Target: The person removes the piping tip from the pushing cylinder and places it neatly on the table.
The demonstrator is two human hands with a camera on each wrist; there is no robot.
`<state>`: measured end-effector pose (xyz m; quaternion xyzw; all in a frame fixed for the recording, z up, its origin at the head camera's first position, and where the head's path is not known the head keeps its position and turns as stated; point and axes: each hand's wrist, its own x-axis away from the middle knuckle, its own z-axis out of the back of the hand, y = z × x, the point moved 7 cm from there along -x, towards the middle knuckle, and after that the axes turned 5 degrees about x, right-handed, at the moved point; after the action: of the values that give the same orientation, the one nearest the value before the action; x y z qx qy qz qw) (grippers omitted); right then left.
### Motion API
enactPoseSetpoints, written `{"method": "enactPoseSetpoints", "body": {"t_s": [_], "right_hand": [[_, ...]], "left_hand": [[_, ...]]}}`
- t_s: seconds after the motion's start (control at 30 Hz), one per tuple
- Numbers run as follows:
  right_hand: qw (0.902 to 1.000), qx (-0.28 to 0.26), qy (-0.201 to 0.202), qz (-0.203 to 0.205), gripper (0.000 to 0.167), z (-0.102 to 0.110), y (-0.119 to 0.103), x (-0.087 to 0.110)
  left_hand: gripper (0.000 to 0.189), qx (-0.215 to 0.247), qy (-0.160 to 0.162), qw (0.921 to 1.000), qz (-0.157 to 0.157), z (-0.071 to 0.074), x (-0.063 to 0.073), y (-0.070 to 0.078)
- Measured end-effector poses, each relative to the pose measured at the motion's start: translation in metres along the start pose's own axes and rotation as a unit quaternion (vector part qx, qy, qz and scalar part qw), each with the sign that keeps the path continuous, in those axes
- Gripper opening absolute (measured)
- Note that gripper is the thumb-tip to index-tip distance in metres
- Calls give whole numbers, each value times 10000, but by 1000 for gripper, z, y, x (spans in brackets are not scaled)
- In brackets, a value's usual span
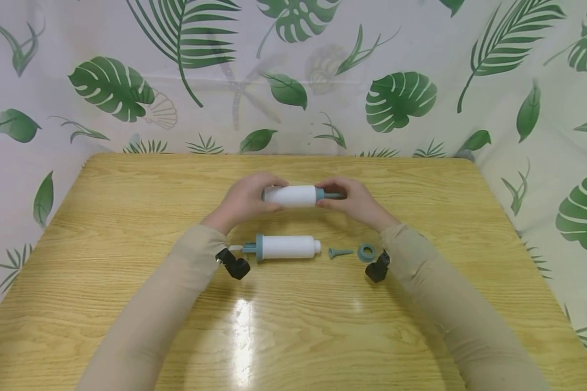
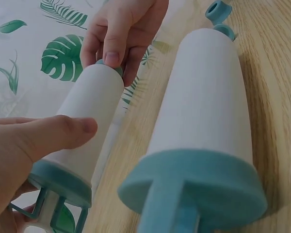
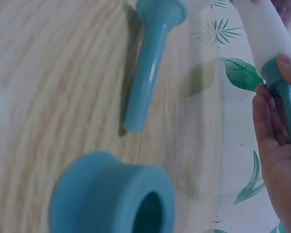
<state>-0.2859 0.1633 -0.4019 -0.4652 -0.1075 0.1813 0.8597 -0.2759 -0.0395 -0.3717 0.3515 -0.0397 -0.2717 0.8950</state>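
Above the table, both hands hold a white-barrelled icing syringe (image 1: pixel 293 196) roughly level. My left hand (image 1: pixel 248 196) grips its left end, thumb along the barrel beside the teal end cap (image 2: pixel 63 182) with its open frame. At the other end, my right hand (image 1: pixel 353 200) pinches the teal collar, from which a slim nozzle (image 3: pixel 287 109) points toward the palm. A second icing syringe (image 1: pixel 288 247) lies on the table nearer me, its teal handle to the left and its bare white neck to the right. Beside that neck lie a loose teal nozzle (image 1: pixel 341 252) and a teal ring collar (image 1: pixel 367 253).
The wood-grain table (image 1: pixel 127 304) reaches back to a leaf-patterned cloth (image 1: pixel 323 119), which also hangs along both sides. Black wrist cameras (image 1: pixel 235 264) sit at both cuffs, close over the parts on the table.
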Motion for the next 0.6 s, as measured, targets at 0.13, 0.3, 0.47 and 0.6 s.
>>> {"method": "enactPoseSetpoints", "body": {"t_s": [0.13, 0.3, 0.47, 0.6], "right_hand": [[10000, 40, 35, 66, 42, 0, -1, 0], [9999, 37, 12, 121, 43, -1, -1, 0], [9999, -5, -6, 136, 42, -1, -1, 1], [9998, -30, 23, 196, 40, -2, -3, 1]], "left_hand": [[54, -205, -51, 9997, -83, -1, 1, 1], [56, -450, -70, 9987, -232, -1, 2, 3], [49, -477, -74, 9984, -310, -1, 2, 5], [48, -548, -69, 9979, -344, 0, 1, 6]]}}
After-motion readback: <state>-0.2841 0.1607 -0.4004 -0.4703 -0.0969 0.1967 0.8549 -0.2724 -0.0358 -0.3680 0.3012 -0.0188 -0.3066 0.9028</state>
